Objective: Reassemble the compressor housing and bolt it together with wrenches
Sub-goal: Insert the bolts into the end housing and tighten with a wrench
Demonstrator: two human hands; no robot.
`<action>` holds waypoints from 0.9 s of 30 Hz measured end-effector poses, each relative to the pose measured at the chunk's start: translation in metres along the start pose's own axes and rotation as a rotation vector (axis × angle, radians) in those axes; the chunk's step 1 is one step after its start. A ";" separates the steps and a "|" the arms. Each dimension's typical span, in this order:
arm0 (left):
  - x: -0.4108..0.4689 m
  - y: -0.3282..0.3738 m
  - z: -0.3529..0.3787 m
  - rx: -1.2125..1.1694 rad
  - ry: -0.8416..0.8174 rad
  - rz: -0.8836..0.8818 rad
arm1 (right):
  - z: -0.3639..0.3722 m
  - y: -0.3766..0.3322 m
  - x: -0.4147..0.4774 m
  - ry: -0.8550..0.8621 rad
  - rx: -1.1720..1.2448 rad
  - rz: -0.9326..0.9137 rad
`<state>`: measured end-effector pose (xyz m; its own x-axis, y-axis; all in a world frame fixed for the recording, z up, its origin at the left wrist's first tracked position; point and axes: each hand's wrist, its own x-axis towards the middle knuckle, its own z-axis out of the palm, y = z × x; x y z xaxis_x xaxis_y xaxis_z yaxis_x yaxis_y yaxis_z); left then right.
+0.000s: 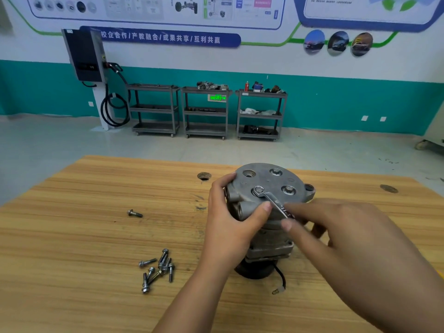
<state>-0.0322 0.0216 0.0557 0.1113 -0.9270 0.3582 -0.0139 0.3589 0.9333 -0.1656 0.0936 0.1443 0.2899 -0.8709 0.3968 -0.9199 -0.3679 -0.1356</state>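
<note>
Head view is showing a wooden table (96, 236) bearing the upright compressor housing (269, 179). The left hand (230, 222) is clasping its side. The right hand (341, 227) is pinching a wrench (271, 199) ringed over a top bolt and hiding the handle's end. Loose bolts (158, 267) are lying to the left.

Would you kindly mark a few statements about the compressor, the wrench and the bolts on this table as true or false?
1. The wrench has its ring end on a bolt in the top cover of the compressor. True.
2. The left hand lies flat on the table. False: it grips the compressor's side.
3. The right hand holds the wrench's handle. True.
4. All the loose bolts lie together. False: besides the pile of bolts, a single bolt lies apart.
5. The compressor lies on its side. False: it stands upright.
</note>
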 end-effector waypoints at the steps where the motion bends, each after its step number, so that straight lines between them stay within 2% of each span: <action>1: 0.000 -0.001 0.000 0.002 -0.001 -0.001 | -0.004 -0.003 0.000 -0.023 0.098 -0.018; 4: 0.003 -0.005 -0.002 0.001 -0.008 0.002 | 0.000 -0.004 0.008 -0.048 0.351 -0.074; 7: 0.004 -0.007 -0.001 -0.023 -0.026 0.008 | 0.010 -0.004 0.025 -0.073 0.407 -0.143; 11: 0.004 -0.005 0.001 -0.051 -0.023 -0.004 | 0.026 -0.005 0.050 0.006 0.317 -0.157; 16: 0.002 0.000 0.000 -0.009 -0.026 -0.014 | 0.040 -0.007 0.078 0.121 0.255 -0.074; 22: -0.001 0.002 -0.002 0.017 -0.028 -0.005 | 0.047 0.008 0.097 0.119 0.205 0.021; 27: -0.001 0.001 -0.003 0.006 -0.024 -0.010 | 0.037 0.033 0.084 0.133 -0.065 0.167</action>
<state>-0.0294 0.0231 0.0561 0.0873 -0.9328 0.3496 -0.0185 0.3493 0.9368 -0.1619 -0.0040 0.1393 0.0983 -0.8660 0.4902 -0.9687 -0.1962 -0.1523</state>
